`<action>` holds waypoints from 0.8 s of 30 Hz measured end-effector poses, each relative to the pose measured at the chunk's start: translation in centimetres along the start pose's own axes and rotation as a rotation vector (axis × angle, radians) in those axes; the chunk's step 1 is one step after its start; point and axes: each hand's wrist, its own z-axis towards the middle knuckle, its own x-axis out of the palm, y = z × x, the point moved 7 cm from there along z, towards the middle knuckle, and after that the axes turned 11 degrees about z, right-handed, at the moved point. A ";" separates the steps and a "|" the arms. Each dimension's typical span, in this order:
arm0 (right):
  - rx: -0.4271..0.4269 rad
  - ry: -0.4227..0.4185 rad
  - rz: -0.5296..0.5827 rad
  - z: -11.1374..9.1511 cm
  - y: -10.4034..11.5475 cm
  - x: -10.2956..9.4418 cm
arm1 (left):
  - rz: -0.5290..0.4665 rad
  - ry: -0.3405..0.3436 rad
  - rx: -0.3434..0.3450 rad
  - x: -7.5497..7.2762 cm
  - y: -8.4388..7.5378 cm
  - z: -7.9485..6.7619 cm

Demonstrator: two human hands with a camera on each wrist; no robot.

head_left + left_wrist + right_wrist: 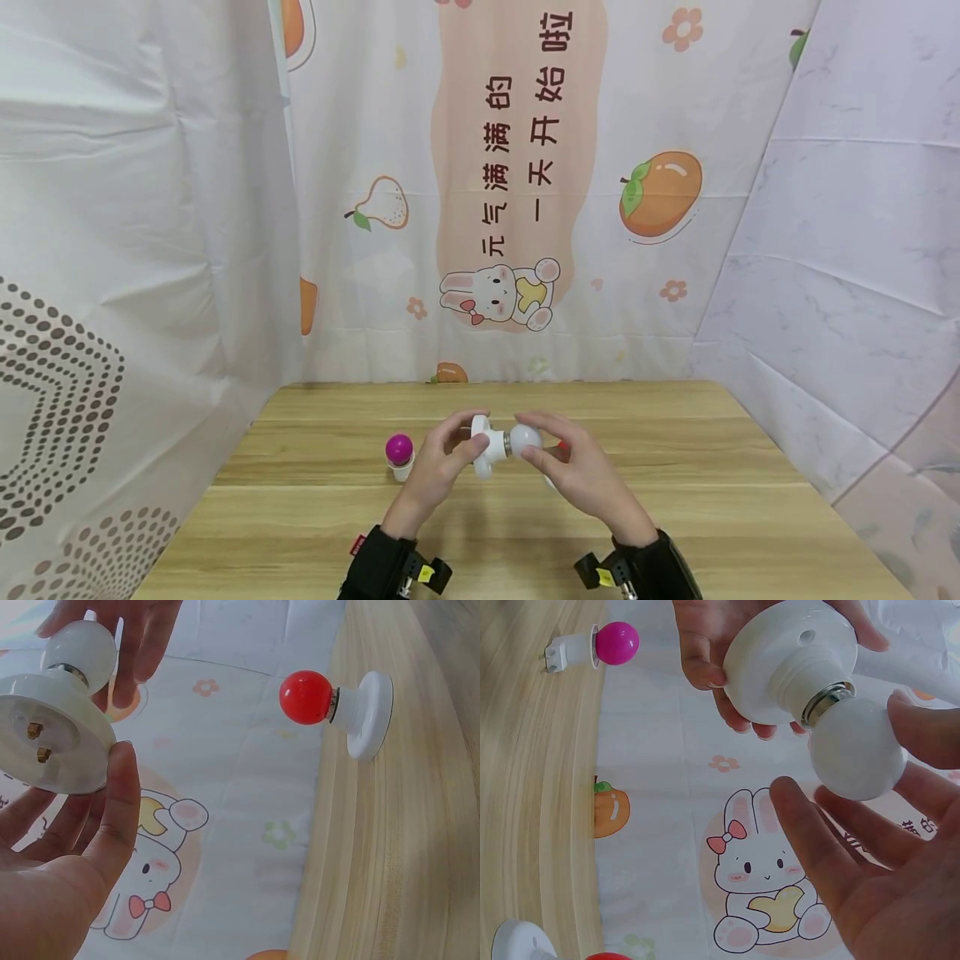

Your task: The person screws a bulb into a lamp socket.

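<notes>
My left hand (442, 457) grips a white round lamp holder (492, 447) by its flanged base, above the table. A white light bulb (527, 438) sits at the mouth of the holder, with part of its metal screw collar showing between them. Around the bulb's globe are the thumb and fingers of my right hand (588, 475). Two brass screws (34, 730) show in the underside of the base in the left wrist view. The right wrist view shows the bulb (857, 748) in line with the socket.
On the wooden table (300, 517), a magenta bulb (399, 449) stands in a small white holder (402, 472) to the left. A red bulb (306, 697) in a white round holder (372, 716) stands partly behind my right hand. A printed curtain (360, 275) hangs behind.
</notes>
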 end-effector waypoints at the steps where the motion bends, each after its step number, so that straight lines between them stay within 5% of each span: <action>1: -0.021 -0.003 0.008 0.0 0.0 0.0 | -0.001 -0.001 0.000 0.0 0.0 0.0; 7: -0.215 -0.048 -0.026 -0.2 1.0 0.2 | -0.001 -0.003 -0.011 0.0 0.0 -0.1; 14: -0.392 -0.010 -0.050 -0.6 2.1 0.6 | -0.014 -0.012 -0.040 -0.1 0.3 -0.1; 24: -0.357 0.101 -0.020 -0.5 1.7 0.6 | -0.027 -0.015 -0.059 -0.1 0.5 0.0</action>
